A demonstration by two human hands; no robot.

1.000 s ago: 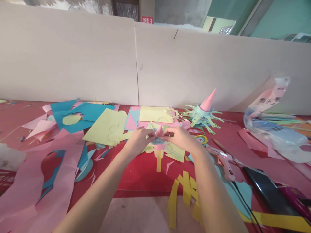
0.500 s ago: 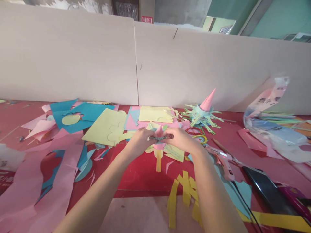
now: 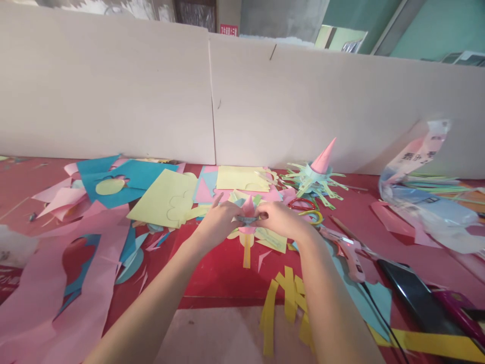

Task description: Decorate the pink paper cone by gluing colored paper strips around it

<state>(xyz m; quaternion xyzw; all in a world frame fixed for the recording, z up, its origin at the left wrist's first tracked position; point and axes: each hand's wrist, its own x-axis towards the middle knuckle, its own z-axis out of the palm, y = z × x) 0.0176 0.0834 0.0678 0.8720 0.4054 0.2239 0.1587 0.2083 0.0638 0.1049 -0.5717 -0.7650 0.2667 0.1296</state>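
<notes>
At the middle of the table, my left hand [image 3: 222, 221] and my right hand [image 3: 279, 220] face each other, fingers pinched on the two ends of a small grey-blue paper strip [image 3: 248, 220]. One finger of my left hand points up, off the strip. The strip crosses the front of a pink paper cone [image 3: 248, 206], part of a paper craft with pale yellow petals and a yellow strip [image 3: 247, 250] hanging toward me. My fingers hide the sides of the craft. Whether the strip touches the cone I cannot tell.
Right of my hands are scissors [image 3: 313, 217], a pink glue gun [image 3: 351, 255] with a cord, and a black phone [image 3: 409, 288]. A finished-looking cone craft [image 3: 316, 174] stands behind. Paper scraps [image 3: 91, 253] cover the left; yellow strips [image 3: 290, 293] lie in front.
A finger of my left hand has lifted and now points up. The grey-blue strip sits slightly lower in front of the cone. Both hands stay in nearly the same place.
</notes>
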